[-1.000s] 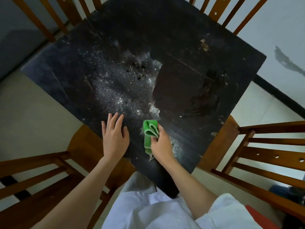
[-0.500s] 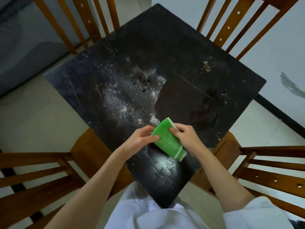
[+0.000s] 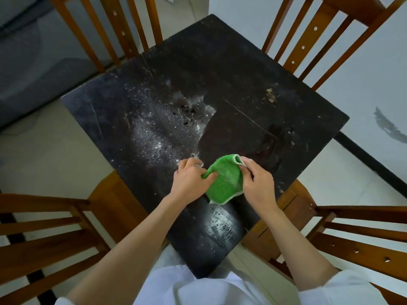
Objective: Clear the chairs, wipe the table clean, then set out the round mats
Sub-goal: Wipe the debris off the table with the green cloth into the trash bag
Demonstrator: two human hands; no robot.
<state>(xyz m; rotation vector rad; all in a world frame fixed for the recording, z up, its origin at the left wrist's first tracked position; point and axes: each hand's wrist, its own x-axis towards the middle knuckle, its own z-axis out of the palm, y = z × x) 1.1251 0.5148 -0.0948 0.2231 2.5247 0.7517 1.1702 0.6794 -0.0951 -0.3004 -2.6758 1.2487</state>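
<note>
Green fuzzy cloth with white trim [image 3: 225, 180] is held up just above the near corner of the dark square wooden table [image 3: 275, 69], partly folded. Left hand [image 3: 190, 183] pinches its left edge with curled fingers; right hand [image 3: 258, 183] grips its right edge and top corner. White powder streaks [image 3: 154, 128] cover the table's left half.

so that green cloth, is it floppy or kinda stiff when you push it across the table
Probably floppy: the green cloth bends and curls between the left hand and right hand. Likely light, since fingertip pinches hold it. Its fuzzy pile should drag rather than slide over the gritty table.
</note>
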